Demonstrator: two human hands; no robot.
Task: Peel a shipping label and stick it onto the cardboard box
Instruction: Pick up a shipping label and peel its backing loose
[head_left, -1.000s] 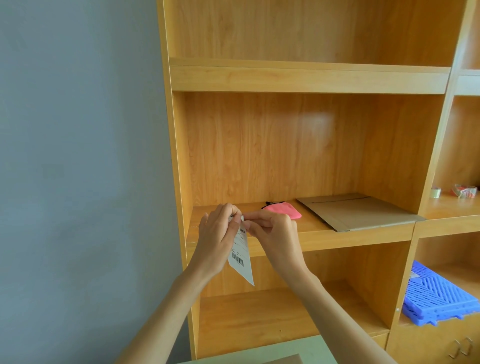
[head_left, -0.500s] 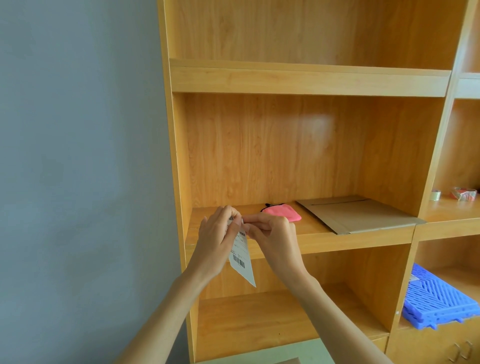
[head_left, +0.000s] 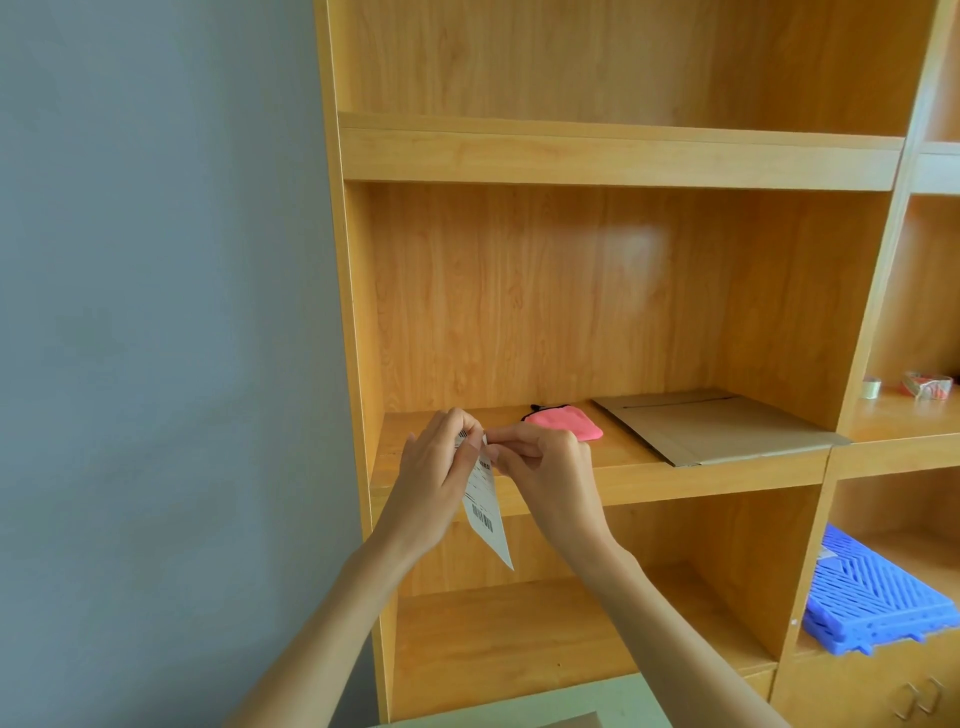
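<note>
A white shipping label (head_left: 485, 512) with printed barcodes hangs point down in front of the wooden shelf unit. My left hand (head_left: 439, 478) pinches its top edge from the left. My right hand (head_left: 545, 473) pinches the same top corner from the right, fingertips touching the left hand's. A flattened cardboard box (head_left: 717, 428) lies on the middle shelf, to the right of both hands and apart from them. The label's upper part is hidden behind my fingers.
A pink pouch (head_left: 569, 423) lies on the shelf (head_left: 675, 480) just behind my right hand. Tape rolls (head_left: 927, 385) sit in the right compartment, and a blue plastic grid (head_left: 878, 603) below them. A grey wall is on the left. A pale surface edge shows at the bottom.
Both hands stay pinched on the label's top corner with only slight finger shifts. The view has tilted a little.
</note>
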